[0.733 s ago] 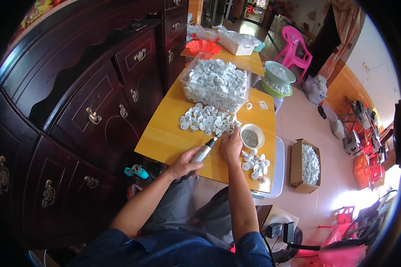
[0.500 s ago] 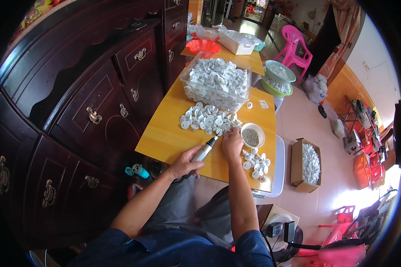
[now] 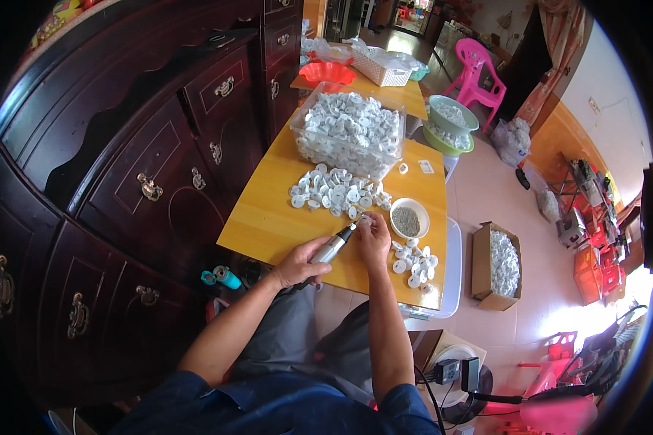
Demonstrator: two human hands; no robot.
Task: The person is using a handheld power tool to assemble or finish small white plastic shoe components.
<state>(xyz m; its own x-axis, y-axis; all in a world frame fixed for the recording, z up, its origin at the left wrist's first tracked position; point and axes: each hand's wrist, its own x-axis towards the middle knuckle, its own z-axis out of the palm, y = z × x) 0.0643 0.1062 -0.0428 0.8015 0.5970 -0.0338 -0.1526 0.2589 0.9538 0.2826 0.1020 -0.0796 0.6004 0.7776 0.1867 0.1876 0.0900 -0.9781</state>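
My left hand (image 3: 297,265) is wrapped round a silver and black electric screwdriver (image 3: 330,249), its tip angled up and to the right. Close to that tip, my right hand (image 3: 375,245) pinches a small white plastic piece (image 3: 365,220), mostly covered by the fingers. Just beyond lies a loose pile of white round plastic pieces (image 3: 337,190). Right of my right hand stands a white bowl (image 3: 426,226) holding many tiny grey metal parts, likely screws. A smaller cluster of white pieces (image 3: 416,263) lies in front of the bowl.
A clear plastic bin (image 3: 395,154) heaped with white pieces stands farther back on the yellow table (image 3: 265,210). Dark drawers (image 3: 123,181) line the left. A cardboard box (image 3: 481,268) of white pieces sits on the floor at right, with stacked basins (image 3: 471,123) behind.
My right hand has shifted slightly left from beside the bowl, bringing its fingers to the screwdriver tip. My left hand keeps its grip on the screwdriver.
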